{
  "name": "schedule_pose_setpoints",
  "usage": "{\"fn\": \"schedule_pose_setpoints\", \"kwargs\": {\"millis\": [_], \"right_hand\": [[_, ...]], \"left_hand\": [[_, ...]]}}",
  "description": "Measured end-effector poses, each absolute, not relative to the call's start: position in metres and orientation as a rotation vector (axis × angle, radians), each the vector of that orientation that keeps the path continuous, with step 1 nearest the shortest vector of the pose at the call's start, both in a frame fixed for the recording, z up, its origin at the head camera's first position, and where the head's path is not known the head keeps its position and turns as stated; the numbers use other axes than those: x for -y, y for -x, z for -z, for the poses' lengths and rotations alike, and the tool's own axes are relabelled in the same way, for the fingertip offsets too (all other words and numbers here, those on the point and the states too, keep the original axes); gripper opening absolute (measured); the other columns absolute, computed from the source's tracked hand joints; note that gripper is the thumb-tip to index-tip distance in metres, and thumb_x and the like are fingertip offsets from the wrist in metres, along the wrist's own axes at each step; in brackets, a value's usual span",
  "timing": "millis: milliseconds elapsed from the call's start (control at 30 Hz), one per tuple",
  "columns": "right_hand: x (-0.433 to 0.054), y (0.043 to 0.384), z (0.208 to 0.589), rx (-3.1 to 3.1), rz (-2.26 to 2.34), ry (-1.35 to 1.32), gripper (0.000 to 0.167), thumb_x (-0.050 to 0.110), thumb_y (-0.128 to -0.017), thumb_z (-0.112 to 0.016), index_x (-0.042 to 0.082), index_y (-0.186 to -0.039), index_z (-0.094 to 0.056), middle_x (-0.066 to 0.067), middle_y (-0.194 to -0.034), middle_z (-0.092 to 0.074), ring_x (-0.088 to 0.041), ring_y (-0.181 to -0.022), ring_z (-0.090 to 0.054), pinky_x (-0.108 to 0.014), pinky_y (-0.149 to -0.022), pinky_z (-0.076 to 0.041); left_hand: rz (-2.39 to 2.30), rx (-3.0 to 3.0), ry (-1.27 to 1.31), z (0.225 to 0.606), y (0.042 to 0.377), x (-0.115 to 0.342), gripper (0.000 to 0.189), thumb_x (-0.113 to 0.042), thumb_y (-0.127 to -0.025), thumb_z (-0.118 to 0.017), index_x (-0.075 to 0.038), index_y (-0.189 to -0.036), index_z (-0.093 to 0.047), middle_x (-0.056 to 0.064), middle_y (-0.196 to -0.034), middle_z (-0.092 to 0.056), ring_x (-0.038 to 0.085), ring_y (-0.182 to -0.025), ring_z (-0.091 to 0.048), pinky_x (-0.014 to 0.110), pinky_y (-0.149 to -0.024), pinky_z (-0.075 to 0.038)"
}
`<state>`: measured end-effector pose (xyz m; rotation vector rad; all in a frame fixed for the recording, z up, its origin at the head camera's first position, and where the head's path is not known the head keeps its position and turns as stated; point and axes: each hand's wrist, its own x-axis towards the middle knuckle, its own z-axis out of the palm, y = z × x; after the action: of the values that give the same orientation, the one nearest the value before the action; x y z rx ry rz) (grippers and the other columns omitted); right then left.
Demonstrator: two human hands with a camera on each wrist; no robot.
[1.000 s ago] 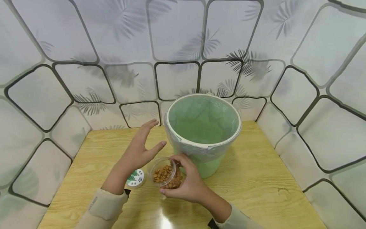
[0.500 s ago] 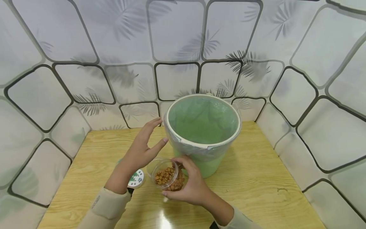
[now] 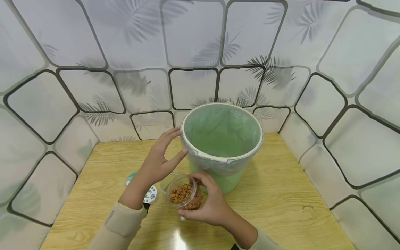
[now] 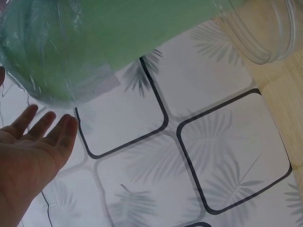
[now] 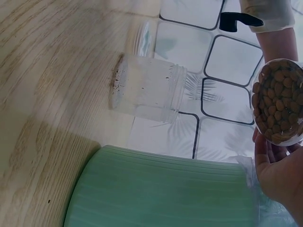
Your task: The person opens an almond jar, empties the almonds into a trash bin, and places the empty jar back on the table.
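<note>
My right hand [image 3: 210,203] grips a clear plastic jar [image 3: 194,184] around its side. The jar is tilted, its mouth toward the left, and holds brown kibble [image 3: 181,193]. In the right wrist view the kibble [image 5: 279,101] shows through the jar's bottom, above my right hand [image 5: 284,177]. My left hand [image 3: 157,163] is raised with fingers apart, fingertips right at the bagged rim of a green bin [image 3: 226,180]. A second clear jar [image 5: 149,90], with only dark crumbs, stands on the table, partly hidden behind the held jar in the head view.
A white lid with a leaf print [image 3: 151,194] and a second lid [image 3: 129,177] lie on the wooden table [image 3: 281,201], partly hidden by the left forearm. A clear bag lines the bin. Patterned cloth walls [image 3: 193,86] enclose the back and sides.
My left hand has moved right, up to the bin's rim. The right hand and the kibble jar have shifted slightly right and down. More of the second lid shows.
</note>
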<state>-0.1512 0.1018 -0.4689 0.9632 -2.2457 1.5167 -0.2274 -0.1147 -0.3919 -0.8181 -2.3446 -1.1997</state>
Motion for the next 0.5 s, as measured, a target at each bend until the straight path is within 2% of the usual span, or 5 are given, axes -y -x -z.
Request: {"fn": "schedule_pose_setpoints", "kwargs": {"millis": [200,500], "right_hand": [[-0.1037,0.1507,0.469,2.241,-1.534,-0.96,0.087,0.033,-0.072,-0.101,0.02,-0.145,-0.054,0.001,-0.135,-0.062,-0.03,-0.119,-0.064,-0.036,-0.102,-0.058],[-0.1074,0.1503,0.4683,2.24,-1.557,-0.942,0.088,0.033,-0.071,-0.101,0.02,-0.145,-0.055,0.001,-0.136,-0.061,-0.027,-0.12,-0.063,-0.036,-0.103,-0.058]], "left_hand": [[1.22,2.374,0.783,0.3905,0.2294,0.1094,0.073,-0.03,-0.101,-0.075,-0.016,-0.164,-0.04,0.005,-0.17,-0.04,0.026,-0.159,-0.035,0.06,-0.125,-0.035],[1.22,2.435,0.769,0.3901,0.2338,0.1047,0.075,-0.039,-0.104,-0.069,-0.017,-0.166,-0.035,0.005,-0.172,-0.035,0.028,-0.161,-0.031,0.064,-0.126,-0.032]]}}
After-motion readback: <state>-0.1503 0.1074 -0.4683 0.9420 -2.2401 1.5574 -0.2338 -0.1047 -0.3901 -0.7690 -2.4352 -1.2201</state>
